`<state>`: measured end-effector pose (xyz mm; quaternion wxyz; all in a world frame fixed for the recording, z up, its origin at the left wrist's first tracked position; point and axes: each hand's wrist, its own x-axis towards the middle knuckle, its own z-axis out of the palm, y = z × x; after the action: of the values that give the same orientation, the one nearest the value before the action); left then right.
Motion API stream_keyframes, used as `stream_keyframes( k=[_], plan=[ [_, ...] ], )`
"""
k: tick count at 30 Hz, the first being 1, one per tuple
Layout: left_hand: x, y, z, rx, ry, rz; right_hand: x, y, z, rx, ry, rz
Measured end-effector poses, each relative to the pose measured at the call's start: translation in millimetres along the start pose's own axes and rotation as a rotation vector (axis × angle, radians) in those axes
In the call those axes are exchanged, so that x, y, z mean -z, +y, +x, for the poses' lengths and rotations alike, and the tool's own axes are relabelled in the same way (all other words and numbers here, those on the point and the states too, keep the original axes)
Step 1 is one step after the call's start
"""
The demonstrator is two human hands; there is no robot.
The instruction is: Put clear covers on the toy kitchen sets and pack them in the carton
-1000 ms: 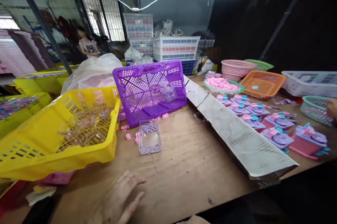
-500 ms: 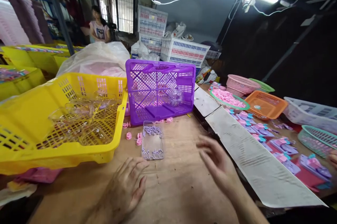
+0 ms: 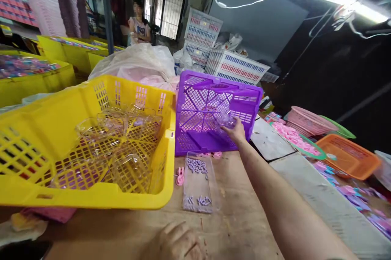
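With fingers bent and thumb apart at a clear plastic shell [image 3: 225,118], holds the right hand [image 3: 236,130] inside the mouth of a purple crate [image 3: 198,137]; see-through plastic against mesh, so cannot tell whether clamped or merely touching. Rests the left hand [image 3: 183,241] low over the plywood tabletop [image 3: 235,211], with fingers curled close together, palm hidden and anything beneath impossible to tell. Tipped on its side, probably to turn the opening toward the arm: that same crate, hard and glossy, with a diagonally ribbed lattice base now upright. Parked at left, likely for easy access: a yellow crate [image 3: 137,198], deep and thick-rimmed, with more transparent shells [image 3: 130,166], thin-walled and round-cornered, scattered over the grid floor. In front of the purple crate, a shallow clear tray [image 3: 197,186], perhaps walled to keep twig-like lilac pieces [image 3: 197,165] from straying, clustered at both ends. Just beside, a smooth, round-ended pink piece [image 3: 180,177]. Along the right, a flat, scuffed pale board [image 3: 308,190], possibly a divider
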<state>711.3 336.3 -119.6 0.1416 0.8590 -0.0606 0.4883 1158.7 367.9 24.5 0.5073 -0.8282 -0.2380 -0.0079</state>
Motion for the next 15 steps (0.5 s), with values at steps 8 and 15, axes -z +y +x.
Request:
stream_keyframes(
  k=[8, 15],
  plan=[
    [2.5, 4, 4, 0.010, -0.070, -0.043, -8, 18, -17, -0.127, -0.147, 0.367],
    [14.5, 7, 6, 0.063, -0.232, -0.136, 17, 18, -17, -0.206, -0.160, 0.327]
  ],
)
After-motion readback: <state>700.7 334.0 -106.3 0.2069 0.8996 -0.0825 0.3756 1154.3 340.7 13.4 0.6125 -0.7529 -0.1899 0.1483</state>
